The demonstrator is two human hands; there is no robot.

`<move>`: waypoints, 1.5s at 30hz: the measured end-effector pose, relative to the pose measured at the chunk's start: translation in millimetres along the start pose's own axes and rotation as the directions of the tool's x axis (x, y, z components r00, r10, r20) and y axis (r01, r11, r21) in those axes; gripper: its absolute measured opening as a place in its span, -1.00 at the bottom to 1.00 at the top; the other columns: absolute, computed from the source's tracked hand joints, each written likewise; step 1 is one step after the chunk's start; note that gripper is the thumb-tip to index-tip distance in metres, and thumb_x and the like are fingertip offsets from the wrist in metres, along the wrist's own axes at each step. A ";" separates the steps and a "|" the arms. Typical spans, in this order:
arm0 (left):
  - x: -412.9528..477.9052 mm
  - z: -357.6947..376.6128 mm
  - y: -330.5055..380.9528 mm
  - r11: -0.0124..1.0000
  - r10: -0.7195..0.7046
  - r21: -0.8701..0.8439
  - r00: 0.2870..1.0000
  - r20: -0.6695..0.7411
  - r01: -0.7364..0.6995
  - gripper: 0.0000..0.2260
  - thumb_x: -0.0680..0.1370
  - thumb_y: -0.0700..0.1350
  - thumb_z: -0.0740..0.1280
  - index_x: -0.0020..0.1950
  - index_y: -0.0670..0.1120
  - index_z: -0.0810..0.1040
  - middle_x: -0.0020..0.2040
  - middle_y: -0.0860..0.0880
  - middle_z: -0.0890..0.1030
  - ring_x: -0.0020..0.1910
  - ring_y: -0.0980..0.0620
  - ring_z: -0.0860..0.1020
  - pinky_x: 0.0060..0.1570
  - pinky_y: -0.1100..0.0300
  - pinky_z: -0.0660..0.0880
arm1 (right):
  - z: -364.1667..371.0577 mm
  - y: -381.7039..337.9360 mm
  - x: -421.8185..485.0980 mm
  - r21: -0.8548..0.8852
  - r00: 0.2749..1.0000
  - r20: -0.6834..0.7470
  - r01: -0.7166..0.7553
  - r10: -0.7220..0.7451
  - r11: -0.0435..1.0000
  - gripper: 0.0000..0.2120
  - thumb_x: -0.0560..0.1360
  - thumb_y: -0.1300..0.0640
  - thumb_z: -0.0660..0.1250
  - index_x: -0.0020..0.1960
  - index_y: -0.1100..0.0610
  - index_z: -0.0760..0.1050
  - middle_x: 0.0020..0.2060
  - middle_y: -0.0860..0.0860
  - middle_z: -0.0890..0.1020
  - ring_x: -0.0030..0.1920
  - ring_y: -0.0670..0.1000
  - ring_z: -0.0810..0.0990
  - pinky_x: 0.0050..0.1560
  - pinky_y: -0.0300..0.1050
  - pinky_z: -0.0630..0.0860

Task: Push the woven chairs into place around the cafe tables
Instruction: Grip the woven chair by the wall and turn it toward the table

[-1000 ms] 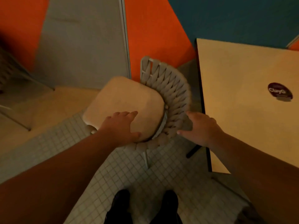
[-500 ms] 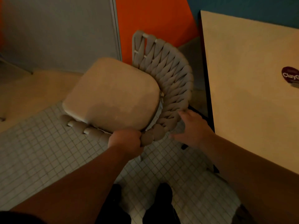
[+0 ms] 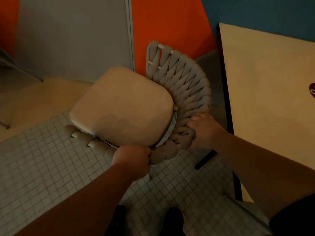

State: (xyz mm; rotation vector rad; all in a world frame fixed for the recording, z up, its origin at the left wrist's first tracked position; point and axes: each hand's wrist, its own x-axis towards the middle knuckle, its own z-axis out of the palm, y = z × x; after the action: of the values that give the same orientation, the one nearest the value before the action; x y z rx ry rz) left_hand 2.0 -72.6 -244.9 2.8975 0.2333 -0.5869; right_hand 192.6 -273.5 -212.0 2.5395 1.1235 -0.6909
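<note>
Head view: single camera, looking down past both forearms; dim light.
Woven chair [image 3: 187, 92]: on the tiled floor [image 3: 42, 167], just left of the table [image 3: 265, 99]. Curved woven back turned toward the table's left edge, open front facing far left. Apart from the tabletop; whether it stands square on its legs cannot be told.
Cushion [image 3: 122, 108]: pale, lying in the seat, shadowed along its near edge.
Left hand [image 3: 131, 159]: at the near rim of the seat, fingers curled tight round the thick woven roll, knuckles up.
Right hand [image 3: 204, 132]: on the near-right outside of the woven back, fingertips [image 3: 197, 117] bent over the weave, taking hold of it; thumb hidden.
Table: pale top filling the right side, a dark sticker [image 3: 312, 92] cut off at the frame edge, a dark table leg [image 3: 204, 159] showing just below the right hand.
Surroundings: orange wall [image 3: 167, 31] beyond the chair; dark shoes [image 3: 119, 215] at the near edge.
Step in hand (judged): reorienting this chair with a two-handed hold; not tucked in yet, since the back, not the seat, faces the table.
Next move (judged): swing the chair round so the seat front points at the table, then slide it under — minding the table leg close by the right hand and the wall beyond.
</note>
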 end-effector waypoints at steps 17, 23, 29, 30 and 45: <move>-25.6 -6.8 -153.2 0.942 0.231 0.227 0.968 0.100 -0.248 -0.26 0.27 0.62 0.00 0.13 0.20 0.61 -0.09 0.16 0.66 -0.05 0.08 0.63 -0.02 0.12 0.56 | 20.8 -136.5 4.7 0.151 0.982 -0.185 -0.006 0.035 0.989 -0.12 0.05 -0.65 0.24 0.07 0.00 0.54 0.01 -0.06 0.53 0.16 0.06 0.49 0.29 0.00 0.37; -10.3 -22.4 -212.3 0.891 0.289 0.319 0.945 0.150 -0.323 -0.38 0.30 0.61 0.11 0.03 0.22 0.61 -0.15 0.19 0.63 -0.11 0.12 0.60 -0.06 0.12 0.55 | 18.4 -196.9 8.4 0.227 0.971 -0.179 -0.118 0.160 0.967 -0.07 0.01 -0.68 0.16 0.09 -0.02 0.54 0.04 -0.06 0.55 0.19 0.09 0.50 0.29 0.07 0.37; -2.3 -27.9 -246.3 0.875 0.261 0.392 0.959 0.111 -0.284 -0.37 0.23 0.63 0.10 -0.09 0.21 0.60 -0.22 0.17 0.61 -0.16 0.09 0.60 -0.04 0.09 0.53 | 12.3 -234.0 18.6 0.241 0.951 -0.202 -0.184 0.235 0.953 -0.16 0.08 -0.63 0.29 0.09 -0.04 0.55 0.06 -0.05 0.58 0.20 0.10 0.50 0.27 0.09 0.35; -5.6 -26.5 -247.2 0.887 0.243 0.380 0.965 0.094 -0.261 -0.38 0.21 0.63 0.11 -0.11 0.21 0.60 -0.23 0.17 0.61 -0.16 0.09 0.59 -0.03 0.08 0.52 | 11.8 -236.5 18.8 0.233 0.951 -0.206 -0.183 0.232 0.955 -0.16 0.07 -0.64 0.26 0.08 -0.04 0.56 0.05 -0.06 0.58 0.20 0.10 0.50 0.27 0.09 0.36; -72.2 -12.3 -144.3 0.785 -0.472 -0.508 0.873 -0.122 0.354 0.25 0.20 0.40 0.58 0.64 0.29 -0.19 0.67 -0.07 -0.31 0.65 -0.24 -0.20 0.53 -0.39 -0.17 | 15.5 -209.8 0.8 0.579 0.981 -0.165 0.011 0.104 0.815 0.02 0.00 -0.79 0.15 0.15 -0.06 0.49 0.11 -0.12 0.55 0.20 -0.01 0.49 0.27 0.05 0.42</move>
State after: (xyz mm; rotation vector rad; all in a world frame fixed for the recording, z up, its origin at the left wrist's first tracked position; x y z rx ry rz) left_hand -86.1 61.7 -225.2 2.4238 0.9362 -0.1783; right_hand 30.9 -141.4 -238.0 3.1962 1.0126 -0.9074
